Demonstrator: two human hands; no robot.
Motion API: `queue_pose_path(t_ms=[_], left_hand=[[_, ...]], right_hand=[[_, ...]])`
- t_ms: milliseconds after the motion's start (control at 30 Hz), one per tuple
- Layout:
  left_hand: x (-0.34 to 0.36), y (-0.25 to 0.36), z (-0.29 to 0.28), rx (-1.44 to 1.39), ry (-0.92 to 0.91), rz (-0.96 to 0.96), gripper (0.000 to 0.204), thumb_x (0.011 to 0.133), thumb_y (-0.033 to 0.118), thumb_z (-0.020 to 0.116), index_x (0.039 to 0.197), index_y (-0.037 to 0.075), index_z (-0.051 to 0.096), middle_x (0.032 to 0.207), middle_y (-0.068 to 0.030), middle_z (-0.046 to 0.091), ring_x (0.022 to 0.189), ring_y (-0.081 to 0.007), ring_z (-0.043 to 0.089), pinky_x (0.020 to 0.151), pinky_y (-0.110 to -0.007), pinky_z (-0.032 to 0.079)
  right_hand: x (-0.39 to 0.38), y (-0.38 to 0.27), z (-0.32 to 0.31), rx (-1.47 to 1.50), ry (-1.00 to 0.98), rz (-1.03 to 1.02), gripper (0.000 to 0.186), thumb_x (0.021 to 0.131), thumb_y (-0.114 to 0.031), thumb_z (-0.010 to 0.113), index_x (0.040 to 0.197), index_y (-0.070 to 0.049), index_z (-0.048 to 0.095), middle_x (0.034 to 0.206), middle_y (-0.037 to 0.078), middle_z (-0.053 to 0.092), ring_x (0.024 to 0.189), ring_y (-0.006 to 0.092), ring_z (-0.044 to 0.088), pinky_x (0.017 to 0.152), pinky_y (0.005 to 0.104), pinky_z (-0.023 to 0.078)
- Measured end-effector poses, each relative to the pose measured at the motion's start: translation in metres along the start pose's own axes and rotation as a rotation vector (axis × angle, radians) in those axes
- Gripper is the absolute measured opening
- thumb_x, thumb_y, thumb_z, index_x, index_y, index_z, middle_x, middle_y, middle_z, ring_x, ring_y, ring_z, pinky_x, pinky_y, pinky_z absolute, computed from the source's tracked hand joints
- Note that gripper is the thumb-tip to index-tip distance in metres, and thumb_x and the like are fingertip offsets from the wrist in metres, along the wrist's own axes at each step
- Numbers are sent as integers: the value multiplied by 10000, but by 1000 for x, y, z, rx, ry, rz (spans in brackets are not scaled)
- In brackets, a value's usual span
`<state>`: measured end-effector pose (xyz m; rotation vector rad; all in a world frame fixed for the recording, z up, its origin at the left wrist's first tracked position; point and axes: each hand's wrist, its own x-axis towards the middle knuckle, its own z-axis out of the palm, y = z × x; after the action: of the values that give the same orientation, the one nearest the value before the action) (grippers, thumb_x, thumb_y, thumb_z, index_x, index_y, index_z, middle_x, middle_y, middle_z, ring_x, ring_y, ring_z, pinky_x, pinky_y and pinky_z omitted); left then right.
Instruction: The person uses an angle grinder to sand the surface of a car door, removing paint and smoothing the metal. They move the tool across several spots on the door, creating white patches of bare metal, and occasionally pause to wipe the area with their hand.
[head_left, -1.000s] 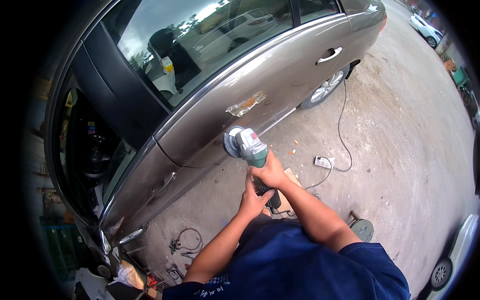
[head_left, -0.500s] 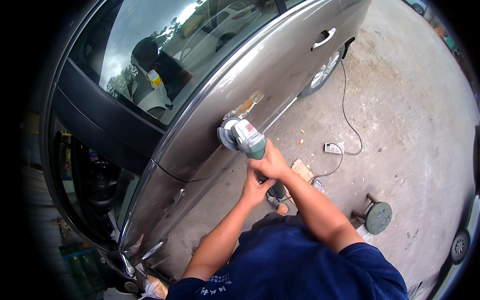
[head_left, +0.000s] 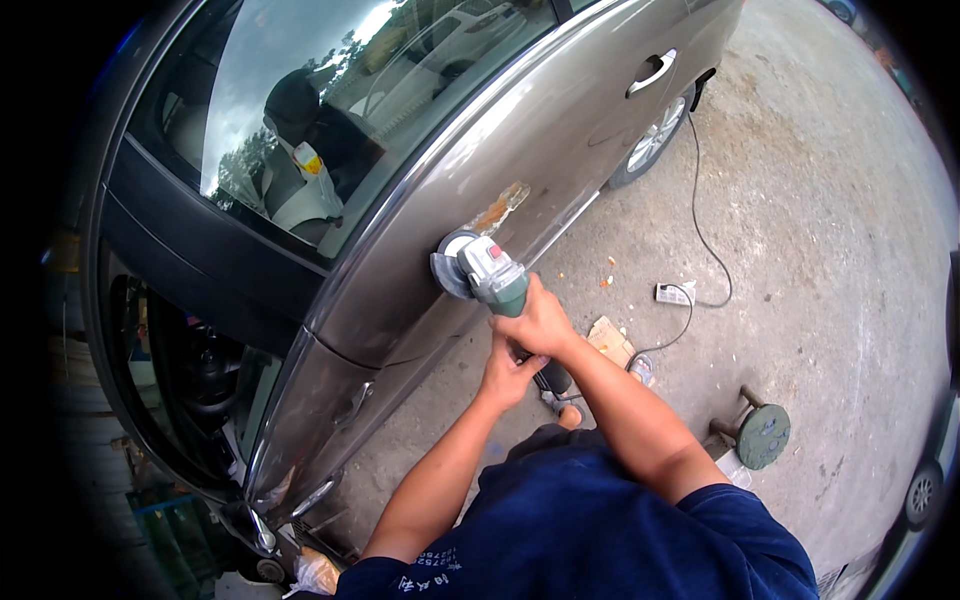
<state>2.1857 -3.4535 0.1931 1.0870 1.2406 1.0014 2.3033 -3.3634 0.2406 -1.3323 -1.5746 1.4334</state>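
Angle grinder (head_left: 492, 272): probably hefty, rigid, kicky. Right hand (head_left: 538, 325) grip closed round green body (head_left: 511, 298), left hand (head_left: 508, 378) clasping just behind. Best held there, clear of disc (head_left: 461, 243).

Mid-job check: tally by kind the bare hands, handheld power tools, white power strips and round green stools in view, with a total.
Bare hands: 2, the left hand and right hand
Handheld power tools: 1, a grey-and-green angle grinder
Power strips: 1, a white rectangular power strip
Stools: 1, a round green stool
Total: 5
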Motion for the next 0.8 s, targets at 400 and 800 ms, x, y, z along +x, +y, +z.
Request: queue_pose_path(t_ms=[400, 800], left_hand=[[4, 8, -5, 55, -24, -16, 715, 874, 35, 694, 1424, 38, 238, 1197, -104, 547, 1092, -170, 559, 909, -332, 480], [-9, 7, 3, -46, 57, 10, 712, 867, 47, 712, 1419, 37, 262, 1153, -94, 575, 1019, -152, 579, 880, -315, 491]], right_hand=[[5, -4, 2, -20, 11, -9, 682, 676, -274, 774, 1163, 58, 432, 983, 319, 641, 963, 474, 631, 838, 472, 507], [0, 1, 7, -5, -5, -28, 680, 675, -276, 779, 1153, 63, 434, 968, 319, 644, 952, 465, 638, 835, 468, 512]])
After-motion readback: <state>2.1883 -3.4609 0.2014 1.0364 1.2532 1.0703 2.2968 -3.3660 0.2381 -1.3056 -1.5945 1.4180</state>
